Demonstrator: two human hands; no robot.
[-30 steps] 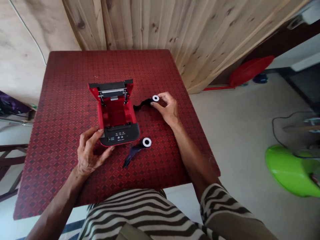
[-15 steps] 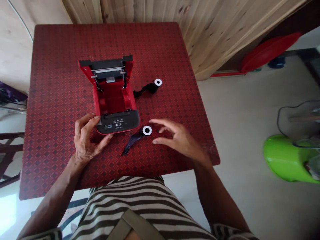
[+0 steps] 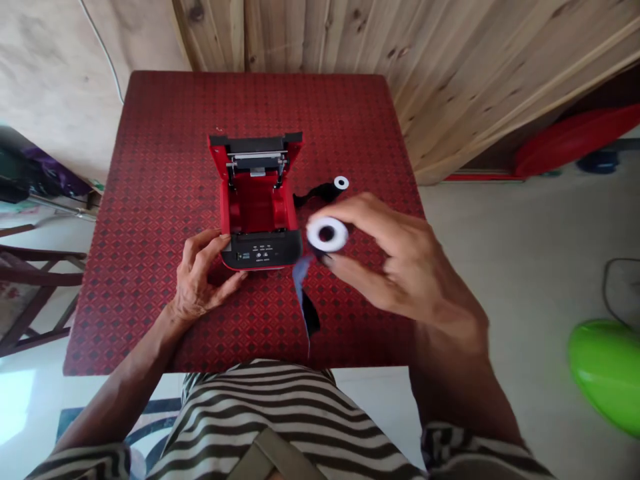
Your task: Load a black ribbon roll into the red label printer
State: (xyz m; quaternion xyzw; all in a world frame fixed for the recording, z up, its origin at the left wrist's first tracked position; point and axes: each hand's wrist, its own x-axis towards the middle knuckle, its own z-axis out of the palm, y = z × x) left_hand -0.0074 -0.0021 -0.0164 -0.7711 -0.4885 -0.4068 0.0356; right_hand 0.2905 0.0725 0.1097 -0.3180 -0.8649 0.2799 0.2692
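A red and black printer (image 3: 260,248) stands on the table with its lid (image 3: 256,160) raised and its red inner bay (image 3: 257,208) exposed. My left hand (image 3: 200,277) grips the printer's front left corner, fingertips on the side and thumb at the front edge. Lifted off the table at the printer's right, a roll of black ribbon (image 3: 327,234) with a pale ring-shaped end is pinched between the thumb and fingers of my right hand (image 3: 400,260). Its loose tail hangs down. A second roll of black ribbon (image 3: 341,183) lies behind, its tail running toward the printer.
A red patterned cover lies over the table (image 3: 165,147), which meets a wooden plank wall (image 3: 310,33). A dark wooden chair (image 3: 40,293) is on the left. On the floor at the right is a bright green tub (image 3: 607,373).
My right hand has taken hold of the nearer ribbon roll and raised it off the table. My left hand stays at the printer. The view has shifted slightly.
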